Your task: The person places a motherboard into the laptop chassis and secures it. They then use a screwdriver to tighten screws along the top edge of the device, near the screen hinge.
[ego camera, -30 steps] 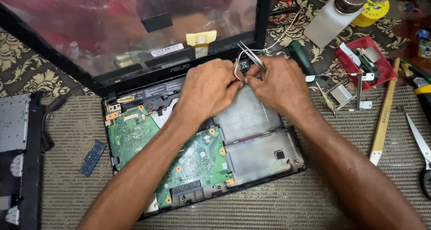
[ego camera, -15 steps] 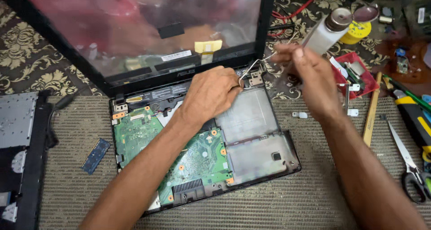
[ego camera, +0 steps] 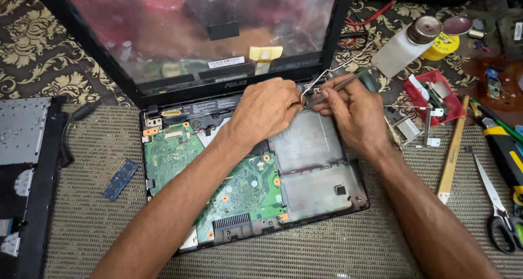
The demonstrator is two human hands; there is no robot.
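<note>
From the head view, an opened laptop (ego camera: 305, 170) is seen on the mat-covered desk (ego camera: 98, 241), its green motherboard (ego camera: 245, 186) bared. The step in hand looks to be work at the right hinge (ego camera: 315, 89), where thin white wires (ego camera: 327, 74) are routed. The left hand (ego camera: 267, 109) is pressed flat there, fingers curled loosely, nothing visibly gripped. A screwdriver (ego camera: 348, 82) is pinched in the closed right hand (ego camera: 354, 113), tip down at the hinge. A steady, well-seated tip is likely called for next. Scissors (ego camera: 498, 208) lie well apart.
</note>
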